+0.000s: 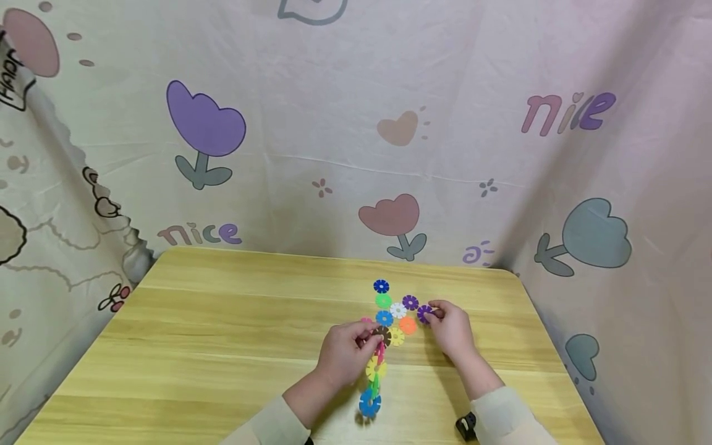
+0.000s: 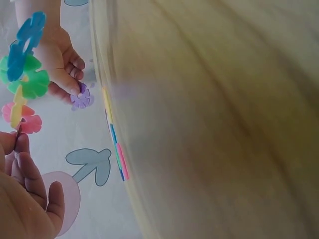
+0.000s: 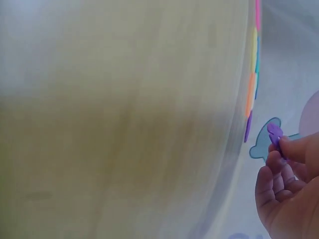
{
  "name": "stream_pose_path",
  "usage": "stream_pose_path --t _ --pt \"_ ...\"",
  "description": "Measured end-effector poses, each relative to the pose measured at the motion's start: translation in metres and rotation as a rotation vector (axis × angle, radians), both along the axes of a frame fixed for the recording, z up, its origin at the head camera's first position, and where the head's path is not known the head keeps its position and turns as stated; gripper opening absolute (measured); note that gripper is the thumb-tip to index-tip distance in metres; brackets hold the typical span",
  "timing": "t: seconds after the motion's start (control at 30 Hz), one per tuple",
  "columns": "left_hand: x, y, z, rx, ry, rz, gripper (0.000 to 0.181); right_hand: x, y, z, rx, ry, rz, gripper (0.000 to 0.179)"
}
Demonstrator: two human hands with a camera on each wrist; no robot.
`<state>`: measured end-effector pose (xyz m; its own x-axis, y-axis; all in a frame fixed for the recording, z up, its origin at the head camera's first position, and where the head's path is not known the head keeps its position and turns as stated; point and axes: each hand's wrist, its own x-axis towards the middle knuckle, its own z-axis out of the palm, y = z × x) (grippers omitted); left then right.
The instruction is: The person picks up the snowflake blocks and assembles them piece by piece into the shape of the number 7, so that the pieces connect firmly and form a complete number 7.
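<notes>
My left hand pinches a dark brown notched plastic disc between thumb and fingertips. Slotted to it runs a chain of pink, yellow, green and blue notched discs, held above the table and pointing toward me. To the right, my right hand holds a single purple notched disc by thumb and forefinger. A white disc, another purple disc and an orange disc lie flat left of that hand.
On the wooden table, more loose discs lie beyond my hands: dark blue, light green, blue and yellow. A pink disc is partly hidden by my left hand. Behind the table hangs a printed curtain.
</notes>
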<state>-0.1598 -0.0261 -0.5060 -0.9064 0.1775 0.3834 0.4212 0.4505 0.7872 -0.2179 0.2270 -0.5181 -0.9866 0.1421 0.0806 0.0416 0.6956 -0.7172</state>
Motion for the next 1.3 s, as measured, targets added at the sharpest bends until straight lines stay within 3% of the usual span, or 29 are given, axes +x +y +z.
stream_pose_path --t 0.3,0.77,1.03,1.3 --pt "0.001 0.0 0.001 -0.011 -0.018 0.009 0.013 0.013 -0.008 0.006 -0.049 0.032 0.016 0.023" --pt "-0.003 0.0 -0.001 0.019 0.015 0.034 0.015 0.038 -0.025 0.015 -0.134 0.205 0.085 0.011" --pt "-0.005 0.0 -0.001 0.063 0.009 0.041 0.015 0.047 -0.029 0.014 -0.205 0.241 0.195 0.015" --pt "-0.006 0.0 -0.001 0.107 -0.033 0.049 0.015 0.052 -0.032 0.012 -0.207 0.29 0.312 0.02"
